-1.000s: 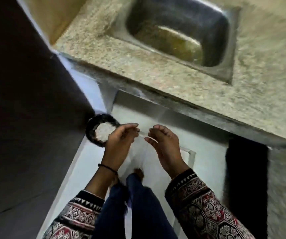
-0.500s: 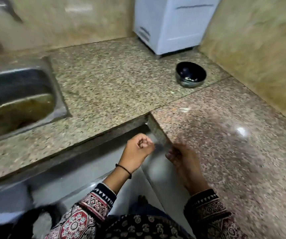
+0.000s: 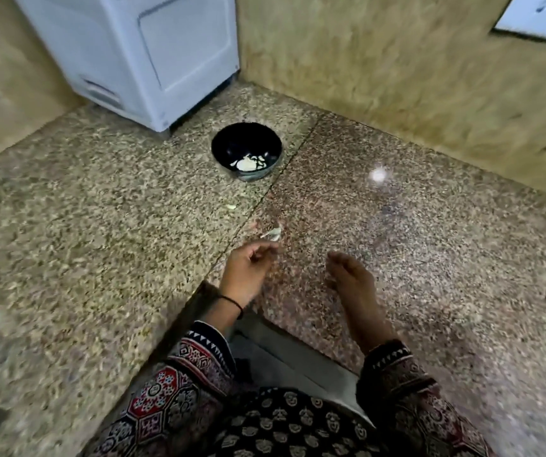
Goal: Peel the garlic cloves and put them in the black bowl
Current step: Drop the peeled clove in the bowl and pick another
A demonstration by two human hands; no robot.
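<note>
Granite counter (image 3: 100, 225), bowl (image 3: 232, 140) nearer now; left fingers (image 3: 258, 250) curled, hold unclear; right fingers (image 3: 337, 258) relaxed.

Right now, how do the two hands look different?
The left hand has its fingers curled in; the right hand has them lying straighter. The left hand's wrist wears a black band; the right hand's wrist shows none. A pale scrap shows at the left hand's fingertips, nothing by the right hand. Both are over the granite counter, in patterned sleeves.
</note>
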